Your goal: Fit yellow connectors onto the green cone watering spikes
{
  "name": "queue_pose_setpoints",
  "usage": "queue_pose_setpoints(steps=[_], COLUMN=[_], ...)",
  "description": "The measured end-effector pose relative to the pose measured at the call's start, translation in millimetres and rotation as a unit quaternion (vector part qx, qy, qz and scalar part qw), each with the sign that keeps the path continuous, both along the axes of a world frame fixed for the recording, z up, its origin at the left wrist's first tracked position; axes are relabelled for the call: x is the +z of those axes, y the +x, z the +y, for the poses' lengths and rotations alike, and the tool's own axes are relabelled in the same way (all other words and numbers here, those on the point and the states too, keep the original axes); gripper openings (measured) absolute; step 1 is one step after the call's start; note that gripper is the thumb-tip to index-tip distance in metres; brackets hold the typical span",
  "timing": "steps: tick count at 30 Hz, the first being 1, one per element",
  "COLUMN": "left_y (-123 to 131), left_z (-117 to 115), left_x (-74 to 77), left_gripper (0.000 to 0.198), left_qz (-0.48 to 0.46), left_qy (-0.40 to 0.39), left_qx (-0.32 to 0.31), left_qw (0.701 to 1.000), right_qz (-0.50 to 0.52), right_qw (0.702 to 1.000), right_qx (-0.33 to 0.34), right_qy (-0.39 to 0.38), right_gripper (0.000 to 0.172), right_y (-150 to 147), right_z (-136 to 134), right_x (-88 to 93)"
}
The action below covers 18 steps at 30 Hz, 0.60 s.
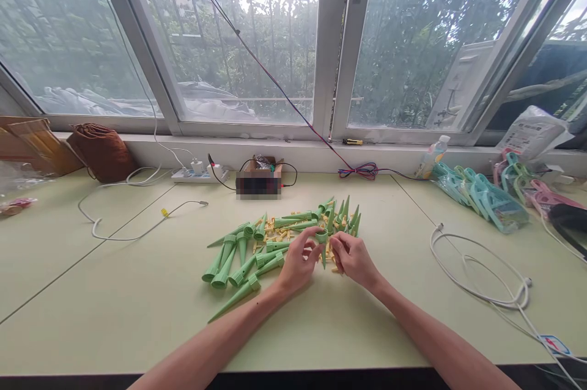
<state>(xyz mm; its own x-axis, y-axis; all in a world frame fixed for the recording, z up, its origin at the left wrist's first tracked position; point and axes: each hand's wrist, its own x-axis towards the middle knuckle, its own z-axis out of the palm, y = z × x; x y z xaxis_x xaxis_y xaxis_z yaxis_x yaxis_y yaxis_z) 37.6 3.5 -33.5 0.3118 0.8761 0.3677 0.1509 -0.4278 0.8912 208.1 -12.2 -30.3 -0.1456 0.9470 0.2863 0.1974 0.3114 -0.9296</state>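
A green spike (323, 247) was held upright, tip down, just above the surface (137, 292). The grip of the left hand (297, 264) was closed on its collar and the grip of the right hand (354, 259) was narrowed on its shaft; whether something small was also pinched there could not be told. As only fingertips were used, the spike might be let slip into the pile of spikes (243, 255), and the yellow pieces (279, 232) close below might be scattered.
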Motion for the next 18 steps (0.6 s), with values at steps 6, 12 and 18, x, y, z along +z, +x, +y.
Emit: queue_pose_setpoints(steps=[6, 12, 18], left_y=[5.3, 4.7, 3.3], left_z=[0.9, 3.7, -0.1], left_x=[-1.5, 0.6, 7.6], left_gripper=[0.035, 0.042, 0.059], left_qz=[-0.092, -0.159, -0.148], left_qy=[-0.032, -0.080, -0.174], left_qx=[0.013, -0.003, -0.048], left_qw=[0.995, 0.984, 0.972], right_qz=[0.022, -0.030, -0.063], right_qw=[0.999, 0.994, 0.988], right_qx=[-0.026, -0.040, -0.010], right_qy=[0.028, 0.101, 0.140], right_gripper=[0.037, 0.031, 0.026], right_y=[-2.3, -0.4, -2.4], right_z=[-0.6, -2.6, -5.7], right_x=[-0.1, 3.4, 4.8])
